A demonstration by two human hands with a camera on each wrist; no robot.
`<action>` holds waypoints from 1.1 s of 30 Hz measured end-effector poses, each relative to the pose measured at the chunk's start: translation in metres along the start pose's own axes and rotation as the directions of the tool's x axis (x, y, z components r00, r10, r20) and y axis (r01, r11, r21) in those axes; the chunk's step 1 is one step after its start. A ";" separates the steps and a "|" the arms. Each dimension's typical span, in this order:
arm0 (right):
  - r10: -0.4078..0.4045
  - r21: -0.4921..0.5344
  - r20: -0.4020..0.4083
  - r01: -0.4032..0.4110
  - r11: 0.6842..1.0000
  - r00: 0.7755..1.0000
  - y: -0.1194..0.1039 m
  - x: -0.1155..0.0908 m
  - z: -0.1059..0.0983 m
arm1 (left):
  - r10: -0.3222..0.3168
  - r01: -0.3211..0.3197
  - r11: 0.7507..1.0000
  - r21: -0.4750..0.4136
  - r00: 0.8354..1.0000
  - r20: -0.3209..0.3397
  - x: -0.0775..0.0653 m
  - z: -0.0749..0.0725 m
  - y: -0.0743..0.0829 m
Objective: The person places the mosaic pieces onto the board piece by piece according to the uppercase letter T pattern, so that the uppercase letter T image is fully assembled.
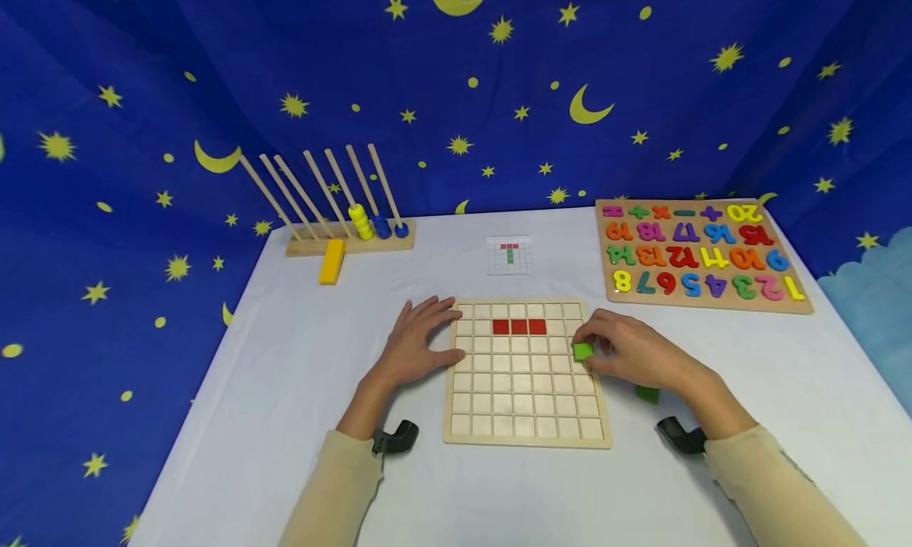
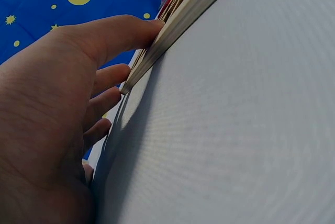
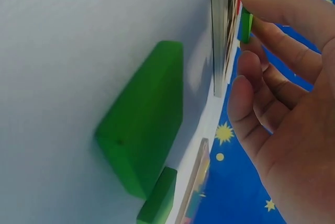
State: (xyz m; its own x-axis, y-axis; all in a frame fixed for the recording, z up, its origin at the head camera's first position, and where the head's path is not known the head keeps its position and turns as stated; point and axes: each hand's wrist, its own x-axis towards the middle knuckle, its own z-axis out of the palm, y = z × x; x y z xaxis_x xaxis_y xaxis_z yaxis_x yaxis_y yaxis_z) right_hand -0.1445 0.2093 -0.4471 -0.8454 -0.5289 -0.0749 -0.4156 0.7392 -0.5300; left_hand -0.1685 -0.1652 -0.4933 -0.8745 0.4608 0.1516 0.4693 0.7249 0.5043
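A wooden grid board point(image 1: 502, 405) lies on the white table with three red square tiles point(image 1: 518, 327) side by side in its second row. My left hand point(image 1: 420, 343) rests at the board's left side, thumb and fingers spread and touching the rim point(image 2: 172, 30). Over the board's right columns, my right hand point(image 1: 630, 349) pinches a green square tile point(image 1: 583, 351) between thumb and fingers. The right wrist view shows this tile point(image 3: 246, 22) held on edge above the board. Below that hand, a large-looking green tile point(image 3: 144, 114) and a second green tile point(image 3: 159, 198) lie on the table.
A small pattern card point(image 1: 509, 256) with a red and green T lies behind the board. At the back left stands a peg counter point(image 1: 349, 245) with beads, a yellow block point(image 1: 332, 262) before it. A number puzzle board point(image 1: 705, 256) lies back right. Starry blue cloth hangs behind.
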 end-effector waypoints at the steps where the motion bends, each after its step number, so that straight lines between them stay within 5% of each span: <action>1: -0.003 -0.001 -0.001 0.003 1.000 1.000 0.000 0.000 0.000 | 0.001 -0.001 1.000 -0.001 1.000 0.000 0.000 0.000 0.000; 33: -0.059 0.022 -0.024 0.060 0.998 0.998 -0.016 0.019 0.001 | -0.003 0.003 1.000 0.002 1.000 0.004 0.001 0.000 0.001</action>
State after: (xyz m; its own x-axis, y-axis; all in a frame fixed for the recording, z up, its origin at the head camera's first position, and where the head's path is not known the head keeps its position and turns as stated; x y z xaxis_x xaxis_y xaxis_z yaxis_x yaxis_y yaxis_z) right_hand -0.1541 0.1872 -0.4406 -0.8269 -0.5619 -0.0234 -0.4579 0.6969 -0.5520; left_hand -0.1692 -0.1640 -0.4922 -0.8754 0.4606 0.1466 0.4669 0.7272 0.5033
